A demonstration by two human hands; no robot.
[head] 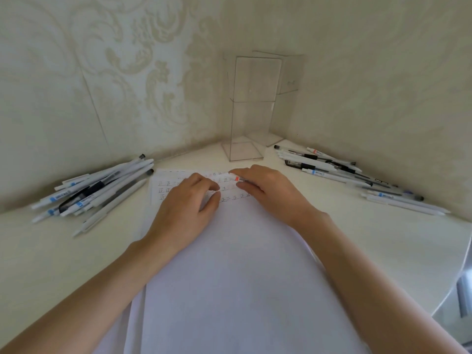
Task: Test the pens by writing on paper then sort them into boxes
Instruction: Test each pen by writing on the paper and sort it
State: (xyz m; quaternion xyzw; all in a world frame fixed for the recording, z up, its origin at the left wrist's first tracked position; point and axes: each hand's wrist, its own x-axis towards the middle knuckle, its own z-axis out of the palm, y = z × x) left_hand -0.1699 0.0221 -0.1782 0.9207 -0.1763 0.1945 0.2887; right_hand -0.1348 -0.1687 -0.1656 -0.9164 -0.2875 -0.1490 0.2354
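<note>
You look early on — your left hand [186,208] and right hand [270,192] pinch one pen [231,178] over the paper [229,251], few rows written, boxes [251,106] beyond it empty.

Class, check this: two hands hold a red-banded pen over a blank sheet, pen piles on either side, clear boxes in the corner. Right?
Not quite: the sheet is not blank. The head view shows rows of written characters at its far end. Otherwise right: left hand and right hand hold the red-banded pen, left pile, right pile, clear boxes in the corner.
</note>
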